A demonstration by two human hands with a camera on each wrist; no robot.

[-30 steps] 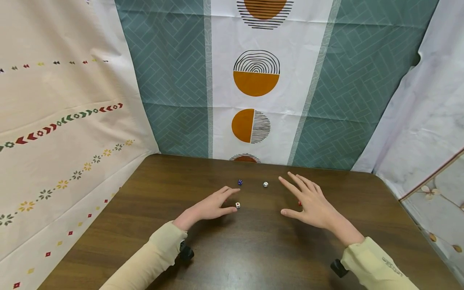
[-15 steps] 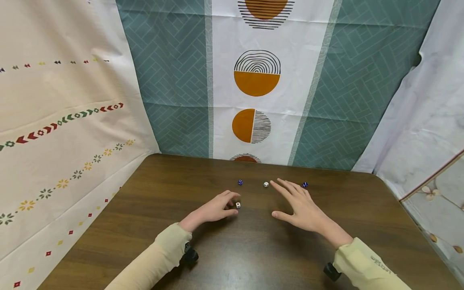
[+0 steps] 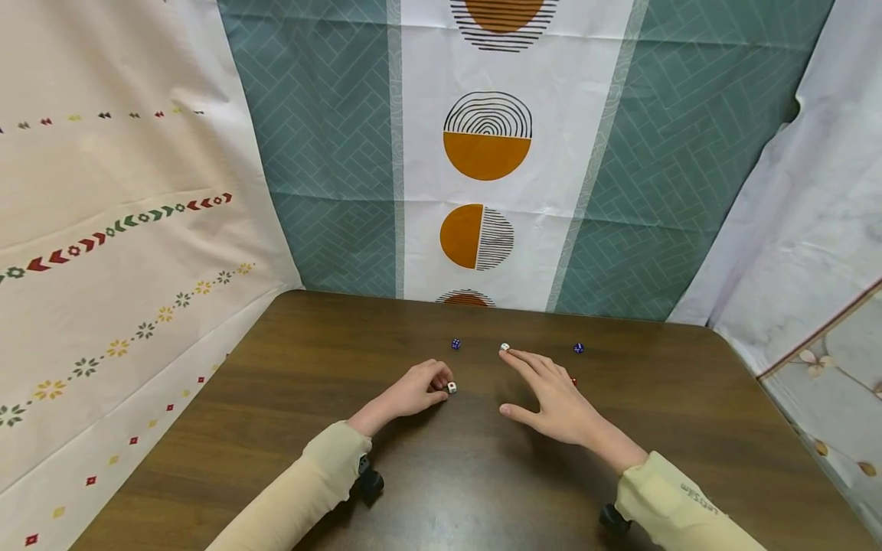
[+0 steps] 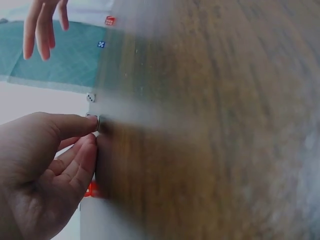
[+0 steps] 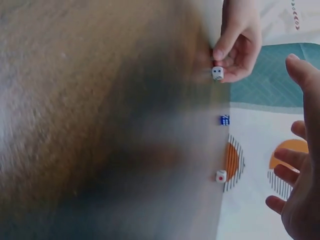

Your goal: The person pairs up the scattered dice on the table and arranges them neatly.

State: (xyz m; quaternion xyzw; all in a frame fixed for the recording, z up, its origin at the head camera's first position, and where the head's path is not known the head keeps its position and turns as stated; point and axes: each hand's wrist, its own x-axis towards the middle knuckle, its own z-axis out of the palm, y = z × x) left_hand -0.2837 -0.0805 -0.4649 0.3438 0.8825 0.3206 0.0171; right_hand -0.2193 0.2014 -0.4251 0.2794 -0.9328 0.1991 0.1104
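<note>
My left hand (image 3: 413, 389) is low over the table with thumb and fingers curled in, their tips right at a white die (image 3: 452, 388). I cannot tell whether they grip it. In the left wrist view, a red die (image 4: 90, 189) shows partly behind this hand; the head view hides it. My right hand (image 3: 554, 398) is spread open above the table, its forefinger overlapping the edge of another white die (image 3: 505, 347) in the head view. The right wrist view shows that white die (image 5: 221, 176) apart from the right fingers. Beyond the left hand lies a blue die (image 3: 456, 344).
A second blue die (image 3: 579, 348) lies at the back right of the brown table (image 3: 455, 490). Just behind the right hand a red die (image 3: 574, 381) peeks out. Patterned cloths (image 3: 331, 153) hang along the back and both sides.
My right hand has moved left toward the far white die, uncovering the right-hand blue die. My left hand has shifted slightly right, and its fingers have curled in beside the near white die.
</note>
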